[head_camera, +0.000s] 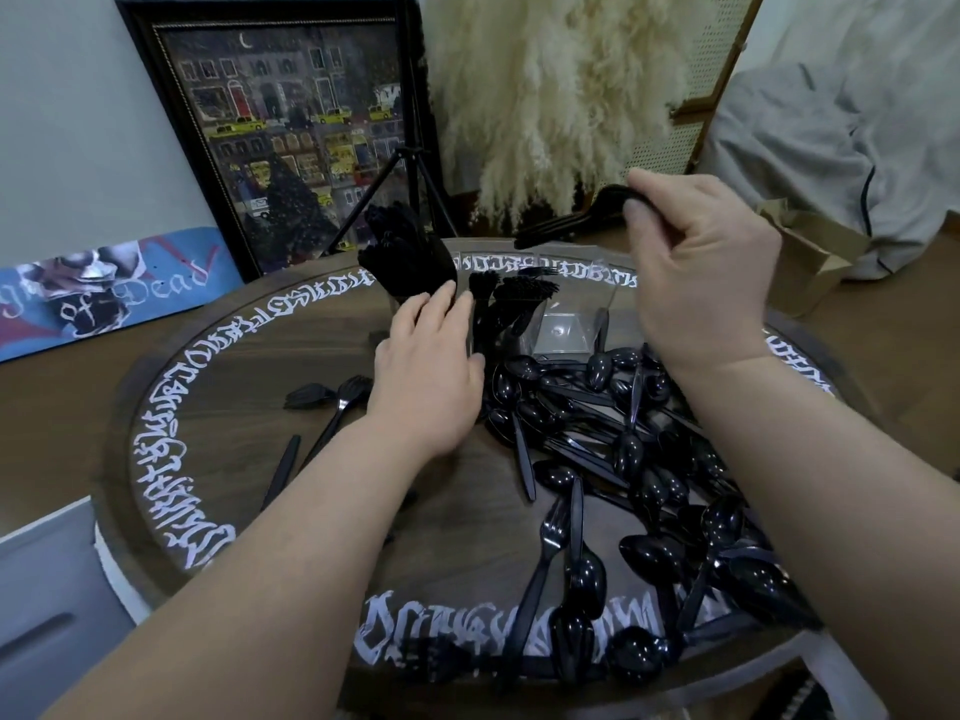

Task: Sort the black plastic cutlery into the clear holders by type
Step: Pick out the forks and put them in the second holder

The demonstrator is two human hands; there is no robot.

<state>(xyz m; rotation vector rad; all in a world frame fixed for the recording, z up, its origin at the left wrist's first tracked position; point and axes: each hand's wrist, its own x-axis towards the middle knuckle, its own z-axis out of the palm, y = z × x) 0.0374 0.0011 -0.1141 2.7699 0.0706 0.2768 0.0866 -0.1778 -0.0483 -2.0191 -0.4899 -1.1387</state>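
Both forearms were bare from the wrist to as far up as could be seen, with no sleeve or cuff showing. The left hand [426,366] and the right hand [701,272] were bare too: no gloves, no rings, no watch or band at either wrist. Fingernails were too blurred to make out.

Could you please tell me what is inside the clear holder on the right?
The right clear holder looks empty; its bare bottom shows. The right hand covers its right edge.

Head-worn camera looks steeply down, close over the round table [291,366].
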